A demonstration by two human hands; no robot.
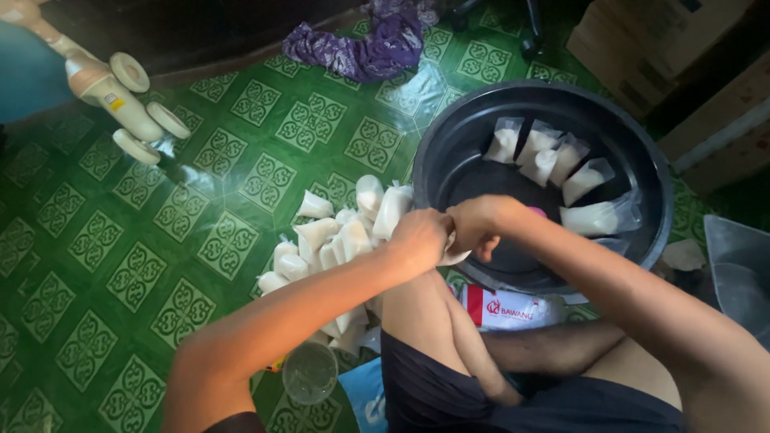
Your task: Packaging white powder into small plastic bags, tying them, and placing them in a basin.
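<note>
Landmark: the black round tub (449, 172); every place below is told from it.
Toy: one cream plastic toy with disc wheels (120, 100) lies far left of the tub, on the green patterned floor (136, 265).
Cloth: one crumpled purple cloth (361, 44) lies up and left of the tub, well apart from its rim.
Cup: one clear plastic cup (310, 372) stands low and left of the tub, just beside the left forearm.
Pile: about a dozen small tied bags of white liquid (337, 236) lie heaped just left of the tub's rim; the exact count is hidden by the arm.
Left hand (421, 238): closed in a fist at the tub's near left rim, fingers pinching one more bag (454, 255), mostly hidden.
Right hand (479, 224): curled, fingertips pressed against the same bag, touching the left hand, over the tub's near edge.
In tub: six filled bags (553, 160) lean along the far and right wall.
Packet: one red and white packet (509, 309) lies under the tub's near rim.
Open room: the tub's middle floor is bare; wide floor lies open to its left.
Right edge: cardboard boxes (642, 36) and a grey container (738, 265) crowd the tub.
</note>
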